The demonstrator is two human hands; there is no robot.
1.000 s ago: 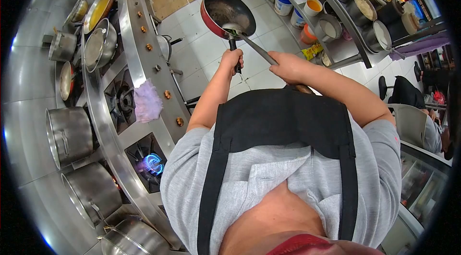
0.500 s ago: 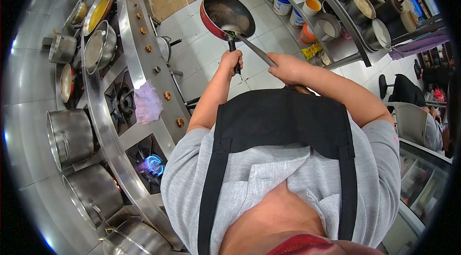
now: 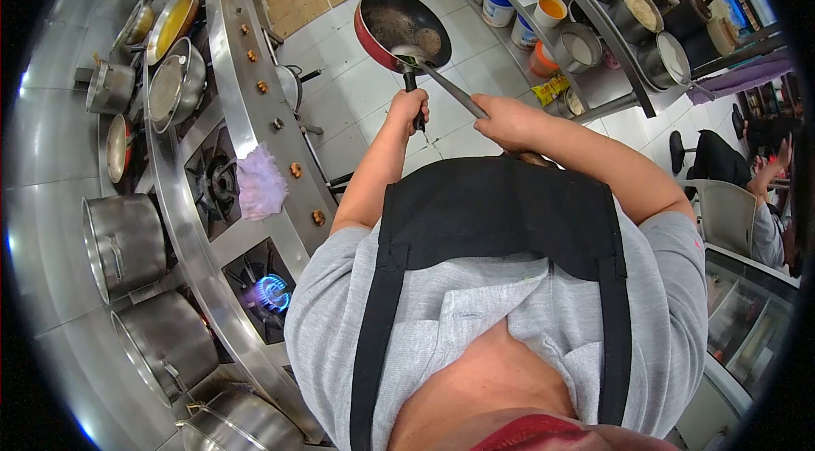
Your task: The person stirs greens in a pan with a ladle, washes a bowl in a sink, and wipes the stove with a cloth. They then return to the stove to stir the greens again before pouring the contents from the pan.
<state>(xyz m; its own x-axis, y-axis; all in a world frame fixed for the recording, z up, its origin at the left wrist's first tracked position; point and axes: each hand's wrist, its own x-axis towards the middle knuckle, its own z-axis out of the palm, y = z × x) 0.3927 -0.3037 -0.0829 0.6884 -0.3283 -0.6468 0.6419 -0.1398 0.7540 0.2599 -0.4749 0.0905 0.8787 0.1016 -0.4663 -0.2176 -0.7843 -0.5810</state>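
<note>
My left hand (image 3: 411,110) is wrapped round the black handle of a frying pan (image 3: 390,15), red outside and dark and stained inside. The pan is held out in front of me, over the tiled floor and tilted so its inside shows. Closed round a long grey metal handle, my right hand (image 3: 507,121) holds a ladle (image 3: 457,93). The ladle's bowl rests at the near rim of the pan, close to where the pan handle joins, with a little green matter beside it.
Left of me runs a stove (image 3: 242,111) with a lit burner (image 3: 272,291), a purple cloth (image 3: 261,183) and large pots (image 3: 125,245). A metal shelf (image 3: 611,22) with containers stands to the right. Behind it, a person sits on a chair (image 3: 726,215).
The ladle's bowl has turned and shifted slightly at the pan's rim, showing more of its rounded metal. The seated person at the right has raised an arm. My left hand stays in place.
</note>
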